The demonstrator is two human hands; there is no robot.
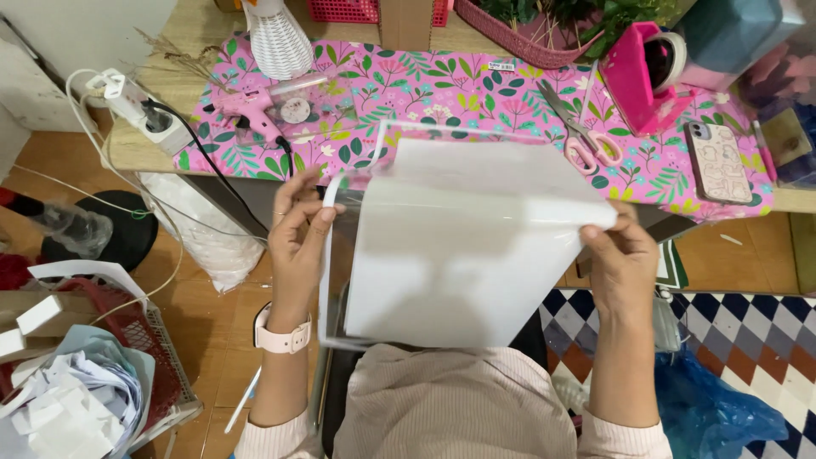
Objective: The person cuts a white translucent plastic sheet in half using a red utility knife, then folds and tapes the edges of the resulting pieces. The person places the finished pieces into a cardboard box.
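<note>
**Sheet held at both side edges**

Here, a large white sheet (463, 255) with a clear film layer (340, 212) is held above the lap, in front of the floral-covered table (476, 93). The left hand (297, 234) is pinched shut on the left edge, where the film is curling away; the right hand (620, 259) is clamped on the right edge. The sheet is judged light, floppy and easily creased, so edges are best gripped.

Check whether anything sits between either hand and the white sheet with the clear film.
Nothing visible does. The left hand already pinches the left edge of the white sheet where the clear film curls away, and the right hand has its grip on the right edge. Both hold it above the lap, short of the floral mat.
</note>
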